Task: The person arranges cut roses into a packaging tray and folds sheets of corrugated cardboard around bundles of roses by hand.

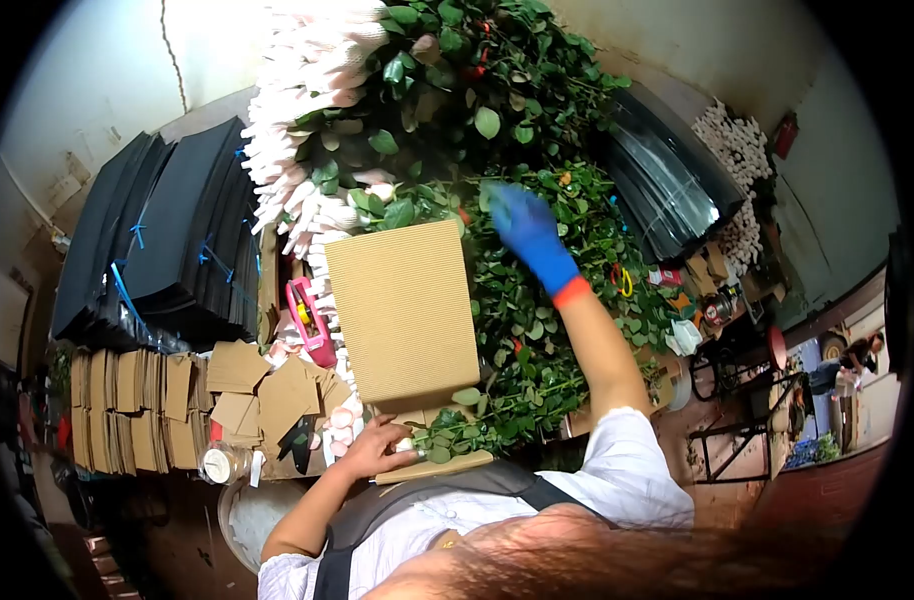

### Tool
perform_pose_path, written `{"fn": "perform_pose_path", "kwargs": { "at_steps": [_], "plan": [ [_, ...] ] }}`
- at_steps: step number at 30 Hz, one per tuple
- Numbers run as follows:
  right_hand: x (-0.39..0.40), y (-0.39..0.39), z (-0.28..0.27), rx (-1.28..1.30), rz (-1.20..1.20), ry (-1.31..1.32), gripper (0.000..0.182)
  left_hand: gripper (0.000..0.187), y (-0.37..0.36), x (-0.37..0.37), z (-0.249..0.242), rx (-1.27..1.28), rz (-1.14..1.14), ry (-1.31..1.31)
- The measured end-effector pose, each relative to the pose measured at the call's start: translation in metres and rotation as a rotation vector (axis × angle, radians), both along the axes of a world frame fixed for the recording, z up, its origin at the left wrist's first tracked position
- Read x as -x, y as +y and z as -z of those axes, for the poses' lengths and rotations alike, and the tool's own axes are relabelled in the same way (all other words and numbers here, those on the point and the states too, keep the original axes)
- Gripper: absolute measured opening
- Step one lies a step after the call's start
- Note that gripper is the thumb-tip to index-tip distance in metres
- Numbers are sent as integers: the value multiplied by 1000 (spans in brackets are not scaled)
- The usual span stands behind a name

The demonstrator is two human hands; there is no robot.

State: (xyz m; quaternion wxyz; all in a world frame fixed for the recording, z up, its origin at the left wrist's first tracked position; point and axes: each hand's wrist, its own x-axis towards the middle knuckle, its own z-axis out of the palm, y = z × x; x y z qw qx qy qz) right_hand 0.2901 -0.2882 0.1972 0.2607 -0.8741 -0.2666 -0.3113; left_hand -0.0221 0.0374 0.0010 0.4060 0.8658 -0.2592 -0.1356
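Observation:
My left hand (377,448), bare, is at the near edge of the work surface, with thumb and fingers curled around a pale rose (405,444). Leafy stems (455,432) stretch to the right from there. Just beyond that hand lies a sheet of tan corrugated cardboard (402,315). In a blue glove with an orange cuff, my right hand (533,232) reaches over the pile of green rose stems (522,300). Its fingers are smeared by motion, so what they touch cannot be made out.
White-wrapped roses (317,110) are heaped at the back. A pink tape dispenser (312,322) stands left of the cardboard. Further left are cut cardboard pieces (142,410), a jar (224,464) and black sheets (182,220). Dark plastic sleeves (667,175) lie at right. Another person (859,355) is far right.

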Motion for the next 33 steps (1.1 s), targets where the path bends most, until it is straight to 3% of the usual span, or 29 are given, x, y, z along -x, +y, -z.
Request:
{"fn": "perform_pose_path", "kwargs": {
  "at_steps": [1,4,7,9,10,13,15,17,19,21,22,23,25,26,27,28,29,30,32,33],
  "plan": [
    [-35,10,0,-83,10,-215,23,43,1,-2,9,-17,-7,20],
    [-77,18,18,443,359,-135,28,28,-8,0,12,-36,-61,-46],
    [-91,2,37,427,238,30,34,24,-13,6,4,-52,-119,-182],
    [-76,-20,30,178,170,-318,36,22,-15,8,-2,-54,-155,-315],
    [-62,-33,21,76,100,-312,34,22,-14,7,-3,6,-164,-271],
    [8,-49,-23,239,179,-358,33,17,-11,6,0,-62,-84,-270],
    [55,-51,-41,200,43,-489,35,16,-12,5,4,20,-84,-216],
    [129,-26,-70,380,-152,-217,36,16,-11,5,8,90,-72,-158],
    [174,-12,-27,669,-212,10,37,19,-7,4,30,78,-87,-87],
    [201,-6,23,755,-387,335,27,22,-1,10,57,13,-137,62],
    [210,-10,62,734,-364,473,23,40,-8,10,29,194,-176,-38],
    [216,-13,104,708,-342,610,19,63,-12,10,21,209,-284,128],
    [222,-14,171,842,-262,725,20,79,-8,10,24,286,-337,219],
    [227,-11,183,894,-234,812,21,80,-10,9,21,292,-343,276],
    [232,-6,191,945,-209,901,24,65,-10,10,22,340,-351,296],
    [234,-3,199,998,-185,991,26,56,-7,7,28,287,-259,126],
    [235,-8,185,843,-255,1079,29,47,-5,4,32,235,-167,-44],
    [232,-21,156,686,-322,1157,32,37,-10,6,12,214,-243,96],
    [192,-44,127,512,-509,1278,42,39,-11,8,14,206,-230,60],
    [164,-48,121,543,-479,1068,39,40,-11,9,12,181,-240,83]
  ]
}}
